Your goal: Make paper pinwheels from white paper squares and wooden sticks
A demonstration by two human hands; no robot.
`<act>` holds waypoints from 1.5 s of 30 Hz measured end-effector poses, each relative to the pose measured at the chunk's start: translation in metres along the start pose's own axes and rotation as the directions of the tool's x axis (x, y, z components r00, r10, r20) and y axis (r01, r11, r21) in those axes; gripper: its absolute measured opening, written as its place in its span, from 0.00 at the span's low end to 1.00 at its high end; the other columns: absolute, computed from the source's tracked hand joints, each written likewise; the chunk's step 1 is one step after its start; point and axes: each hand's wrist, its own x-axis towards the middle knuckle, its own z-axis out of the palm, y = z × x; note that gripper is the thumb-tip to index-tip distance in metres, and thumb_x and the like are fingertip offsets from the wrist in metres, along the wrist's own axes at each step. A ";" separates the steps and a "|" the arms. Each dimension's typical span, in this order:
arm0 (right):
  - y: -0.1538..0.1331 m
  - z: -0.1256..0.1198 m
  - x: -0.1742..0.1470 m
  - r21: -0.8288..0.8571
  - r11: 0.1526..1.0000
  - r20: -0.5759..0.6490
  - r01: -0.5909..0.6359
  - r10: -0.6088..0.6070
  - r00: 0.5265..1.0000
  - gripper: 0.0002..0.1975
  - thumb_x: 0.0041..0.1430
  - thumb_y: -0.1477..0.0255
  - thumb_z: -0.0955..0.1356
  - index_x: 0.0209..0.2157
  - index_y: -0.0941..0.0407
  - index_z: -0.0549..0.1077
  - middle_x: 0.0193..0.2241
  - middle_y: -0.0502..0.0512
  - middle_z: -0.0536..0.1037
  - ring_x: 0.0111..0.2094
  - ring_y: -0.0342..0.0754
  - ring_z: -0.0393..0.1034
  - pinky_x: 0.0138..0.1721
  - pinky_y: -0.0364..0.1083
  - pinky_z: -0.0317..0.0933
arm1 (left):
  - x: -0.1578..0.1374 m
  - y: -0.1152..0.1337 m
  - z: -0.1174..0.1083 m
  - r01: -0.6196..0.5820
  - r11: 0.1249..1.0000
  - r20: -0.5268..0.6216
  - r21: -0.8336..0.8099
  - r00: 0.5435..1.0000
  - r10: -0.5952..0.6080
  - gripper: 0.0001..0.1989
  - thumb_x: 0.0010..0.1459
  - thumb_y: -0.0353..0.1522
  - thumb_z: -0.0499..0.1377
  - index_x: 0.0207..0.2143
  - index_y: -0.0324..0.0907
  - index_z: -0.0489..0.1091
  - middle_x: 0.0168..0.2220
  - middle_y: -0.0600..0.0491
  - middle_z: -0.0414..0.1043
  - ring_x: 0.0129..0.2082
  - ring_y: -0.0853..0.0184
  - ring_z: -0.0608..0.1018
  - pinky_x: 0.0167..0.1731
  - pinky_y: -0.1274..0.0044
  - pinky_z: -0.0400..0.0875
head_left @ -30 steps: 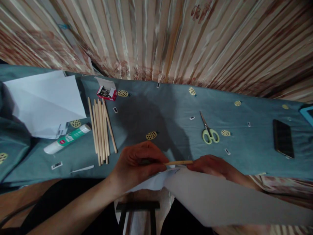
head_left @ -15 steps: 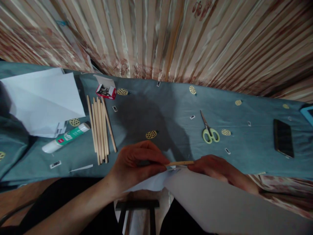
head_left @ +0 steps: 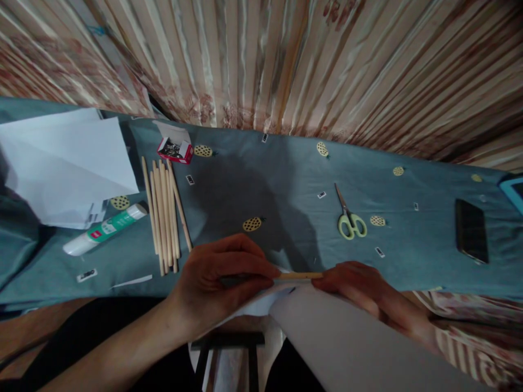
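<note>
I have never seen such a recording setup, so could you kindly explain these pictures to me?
No machine is at work: a bare-handed person is seen through a camera worn on their head, looking forward and down. The left hand and right hand grip a thin wooden stick between them, with white paper along its near side; whether the two are joined is unclear. On the blue-green cloth, to the left, lie white sheets, a white-and-green tube, a group of wooden sticks and an open red box of small metal-looking pieces. To the right are scissors and a dark phone-like slab.
</note>
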 end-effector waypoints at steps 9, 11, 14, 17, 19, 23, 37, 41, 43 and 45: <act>0.005 0.015 0.001 0.017 0.999 -0.060 0.028 -0.027 0.998 0.13 0.60 0.62 0.63 0.37 0.49 0.77 0.26 0.54 0.78 0.30 0.53 0.76 0.31 0.50 0.73 | -0.004 -0.009 0.002 0.038 0.999 0.016 -0.002 0.999 -0.038 0.02 0.55 0.32 0.66 0.31 0.45 0.80 0.30 0.53 0.76 0.25 0.74 0.77 0.23 0.87 0.71; 0.006 0.018 0.001 0.020 0.999 -0.092 0.025 -0.023 0.996 0.13 0.61 0.62 0.63 0.36 0.50 0.77 0.25 0.55 0.78 0.29 0.53 0.76 0.30 0.50 0.73 | -0.003 -0.008 0.002 0.037 0.999 0.016 0.011 0.999 -0.037 0.02 0.55 0.31 0.66 0.31 0.45 0.80 0.29 0.53 0.76 0.25 0.74 0.77 0.24 0.87 0.71; 0.009 0.019 0.002 0.020 0.999 -0.091 0.026 -0.024 0.996 0.13 0.62 0.63 0.62 0.35 0.50 0.77 0.23 0.54 0.77 0.28 0.52 0.76 0.30 0.49 0.73 | -0.003 -0.007 0.002 0.052 0.998 0.014 0.020 0.999 -0.052 0.02 0.55 0.32 0.66 0.31 0.45 0.80 0.29 0.53 0.75 0.25 0.74 0.77 0.24 0.87 0.71; 0.013 0.019 0.001 0.014 0.999 -0.060 0.029 -0.028 0.998 0.14 0.63 0.62 0.61 0.35 0.49 0.77 0.23 0.53 0.77 0.29 0.51 0.76 0.29 0.47 0.73 | -0.004 -0.007 0.004 0.047 0.999 0.000 0.008 0.999 -0.047 0.03 0.56 0.32 0.65 0.31 0.45 0.80 0.29 0.53 0.75 0.25 0.74 0.76 0.23 0.86 0.70; 0.016 0.020 -0.001 0.009 1.000 -0.066 0.029 -0.029 0.997 0.13 0.62 0.62 0.62 0.35 0.48 0.78 0.24 0.53 0.77 0.29 0.52 0.76 0.28 0.47 0.73 | -0.005 -0.008 0.005 0.051 0.999 0.004 0.005 0.999 -0.051 0.03 0.56 0.32 0.65 0.31 0.45 0.80 0.30 0.54 0.75 0.25 0.74 0.76 0.23 0.86 0.70; 0.022 0.024 -0.005 0.007 0.999 -0.110 0.041 -0.040 0.993 0.12 0.62 0.63 0.62 0.38 0.48 0.77 0.25 0.53 0.77 0.30 0.53 0.77 0.28 0.48 0.73 | -0.005 -0.008 0.005 0.039 0.999 0.006 0.005 0.999 -0.039 0.03 0.56 0.31 0.64 0.32 0.45 0.80 0.30 0.54 0.75 0.26 0.74 0.77 0.24 0.86 0.70; 0.000 0.018 -0.008 0.000 1.000 -0.140 -0.003 0.003 0.990 0.16 0.61 0.59 0.62 0.42 0.51 0.75 0.30 0.56 0.78 0.34 0.54 0.76 0.32 0.50 0.71 | -0.006 -0.007 0.005 0.028 0.995 -0.003 0.094 1.000 -0.028 0.06 0.58 0.35 0.63 0.32 0.45 0.80 0.30 0.52 0.75 0.25 0.73 0.76 0.23 0.86 0.70; -0.005 0.020 -0.004 0.029 1.000 -0.163 -0.006 0.011 0.987 0.15 0.61 0.58 0.62 0.41 0.51 0.74 0.28 0.56 0.77 0.32 0.54 0.75 0.32 0.51 0.71 | -0.006 -0.007 0.005 0.031 0.993 -0.019 0.114 0.999 -0.029 0.05 0.57 0.35 0.64 0.31 0.46 0.80 0.30 0.53 0.76 0.24 0.74 0.76 0.22 0.87 0.70; -0.006 0.020 -0.003 0.045 0.999 -0.179 0.002 0.006 0.984 0.16 0.61 0.58 0.62 0.40 0.52 0.74 0.27 0.56 0.77 0.32 0.53 0.75 0.32 0.51 0.71 | -0.006 -0.005 0.005 0.020 0.994 -0.019 0.106 1.000 -0.018 0.04 0.57 0.34 0.64 0.31 0.46 0.80 0.30 0.53 0.76 0.24 0.74 0.76 0.22 0.87 0.70; -0.005 0.020 -0.002 0.061 0.998 -0.178 0.005 0.006 0.984 0.15 0.62 0.58 0.61 0.39 0.52 0.74 0.26 0.56 0.76 0.32 0.53 0.75 0.33 0.51 0.71 | -0.005 -0.004 0.005 0.022 0.994 -0.020 0.105 1.000 -0.020 0.03 0.56 0.33 0.65 0.31 0.46 0.80 0.30 0.54 0.76 0.25 0.74 0.77 0.23 0.87 0.70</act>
